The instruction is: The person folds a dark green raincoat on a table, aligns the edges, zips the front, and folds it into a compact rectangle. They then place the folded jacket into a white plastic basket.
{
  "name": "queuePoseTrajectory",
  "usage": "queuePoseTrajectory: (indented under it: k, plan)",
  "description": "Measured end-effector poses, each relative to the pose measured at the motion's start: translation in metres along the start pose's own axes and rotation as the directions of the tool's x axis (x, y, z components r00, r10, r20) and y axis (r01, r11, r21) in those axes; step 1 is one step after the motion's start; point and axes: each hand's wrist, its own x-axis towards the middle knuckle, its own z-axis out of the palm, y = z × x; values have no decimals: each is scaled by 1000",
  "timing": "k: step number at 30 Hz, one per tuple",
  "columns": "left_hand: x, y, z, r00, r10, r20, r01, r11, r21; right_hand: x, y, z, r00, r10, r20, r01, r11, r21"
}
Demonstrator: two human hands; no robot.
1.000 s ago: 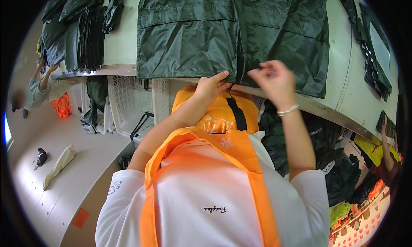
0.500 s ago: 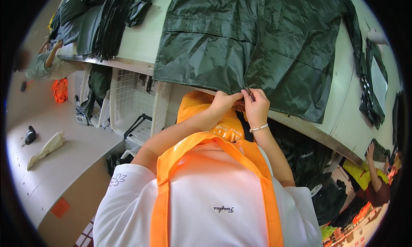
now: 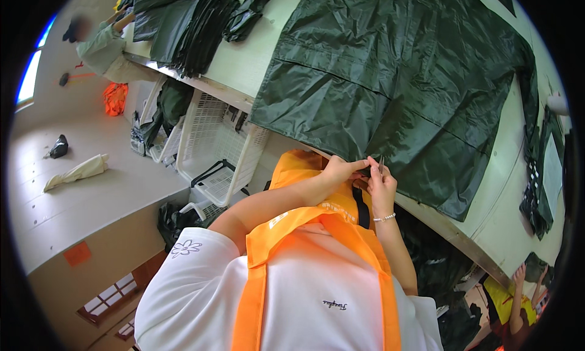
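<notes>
A dark green, shiny rain jacket (image 3: 390, 77) lies spread over the pale table, its bottom hem reaching the near edge. At the middle of that hem, my left hand (image 3: 340, 173) is closed, thumb and fingers pinching the jacket's edge. Close against it, my right hand (image 3: 382, 189) is closed around small metal thread snips (image 3: 381, 163), whose narrow tips point up beside the hem. The snips' lower part is hidden in my fingers. The two hands nearly touch at the fingertips.
Stacked dark green garments (image 3: 189, 31) lie on the table (image 3: 244, 67) to the far left. White plastic baskets (image 3: 210, 147) stand beneath its edge. More dark garments (image 3: 539, 186) lie at the right. Co-workers are at the far left (image 3: 103, 49) and lower right (image 3: 518, 302).
My view has turned, so the table and jacket sit lower and further right. Both hands stay at the hem, the left still pinching it and the right still holding the snips.
</notes>
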Motion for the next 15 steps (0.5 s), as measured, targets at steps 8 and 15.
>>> queuePoseTrajectory:
  k: [8,15]
  plan:
    - [25,-21,-6,998,-58,-6,58,998,21,10,-17,9,878,-472,77,437,729,-527]
    - [-15,39,-57,621,-106,776,-589,590,552,52,-42,87,870,-443,217,433,475,-766]
